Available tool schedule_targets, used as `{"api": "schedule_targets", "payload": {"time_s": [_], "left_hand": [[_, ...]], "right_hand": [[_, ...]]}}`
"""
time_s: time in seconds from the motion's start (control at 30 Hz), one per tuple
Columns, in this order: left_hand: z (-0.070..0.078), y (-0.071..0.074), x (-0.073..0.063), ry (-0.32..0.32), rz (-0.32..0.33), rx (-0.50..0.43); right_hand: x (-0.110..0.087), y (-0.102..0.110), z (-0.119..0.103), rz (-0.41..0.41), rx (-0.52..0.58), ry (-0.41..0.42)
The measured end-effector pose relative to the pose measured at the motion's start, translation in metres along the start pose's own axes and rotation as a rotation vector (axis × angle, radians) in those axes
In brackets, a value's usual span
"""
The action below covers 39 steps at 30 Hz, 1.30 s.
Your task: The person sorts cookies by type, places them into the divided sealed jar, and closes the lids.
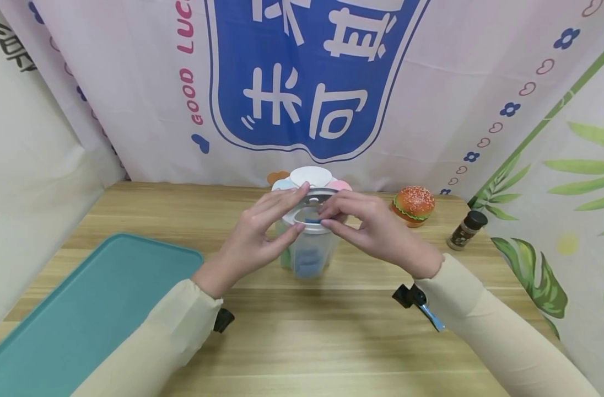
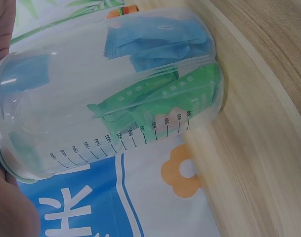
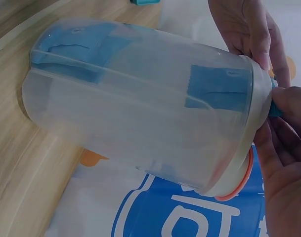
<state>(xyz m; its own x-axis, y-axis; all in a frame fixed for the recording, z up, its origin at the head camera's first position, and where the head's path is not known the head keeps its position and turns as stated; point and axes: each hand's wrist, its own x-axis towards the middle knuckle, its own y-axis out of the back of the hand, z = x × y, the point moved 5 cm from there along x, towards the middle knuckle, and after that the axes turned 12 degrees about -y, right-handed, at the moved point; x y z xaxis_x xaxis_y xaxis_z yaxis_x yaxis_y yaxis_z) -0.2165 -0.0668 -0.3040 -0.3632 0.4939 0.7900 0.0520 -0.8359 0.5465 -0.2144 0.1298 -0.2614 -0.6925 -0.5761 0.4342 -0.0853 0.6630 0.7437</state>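
Note:
A translucent storage jar (image 1: 309,259) with several compartments and white, pale blue and pink lids stands on the wooden table. Blue packets (image 2: 160,37) lie at the bottom of one compartment and green packets (image 2: 165,98) in the one beside it. My right hand (image 1: 363,223) pinches a blue packet (image 3: 275,103) at the front compartment's opening. Blue wrapping shows through the wall just below the rim (image 3: 259,94). My left hand (image 1: 257,231) touches the jar's top, its fingers fairly straight toward the raised lid (image 1: 322,193) and its thumb by the rim.
At left on the table lies a teal tray (image 1: 108,298). A toy hamburger (image 1: 413,205) and a black-capped seasoning bottle (image 1: 465,231) stand to the right of the jar. Behind the table hangs a printed cloth (image 1: 148,110).

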Motion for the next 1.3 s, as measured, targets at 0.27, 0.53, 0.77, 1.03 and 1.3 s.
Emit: {"api": "schedule_targets", "payload": {"time_s": [0.27,0.53,0.77,1.03,1.3], "left_hand": [[-0.001,0.000,0.000,0.008,-0.008,0.007],[0.000,0.000,0.000,0.007,-0.003,0.000],[-0.001,-0.001,0.000,0.013,-0.007,-0.005],[-0.001,0.000,-0.001,0.012,-0.007,0.002],[-0.002,-0.001,-0.001,0.022,-0.009,-0.003]], "right_hand": [[-0.001,-0.001,0.000,-0.016,-0.080,-0.016],[-0.002,-0.003,0.000,-0.029,-0.096,-0.020],[-0.003,-0.003,0.000,-0.024,-0.105,-0.023],[-0.008,0.000,0.000,0.023,-0.032,-0.001],[-0.020,0.014,0.005,0.134,0.060,0.010]]}}
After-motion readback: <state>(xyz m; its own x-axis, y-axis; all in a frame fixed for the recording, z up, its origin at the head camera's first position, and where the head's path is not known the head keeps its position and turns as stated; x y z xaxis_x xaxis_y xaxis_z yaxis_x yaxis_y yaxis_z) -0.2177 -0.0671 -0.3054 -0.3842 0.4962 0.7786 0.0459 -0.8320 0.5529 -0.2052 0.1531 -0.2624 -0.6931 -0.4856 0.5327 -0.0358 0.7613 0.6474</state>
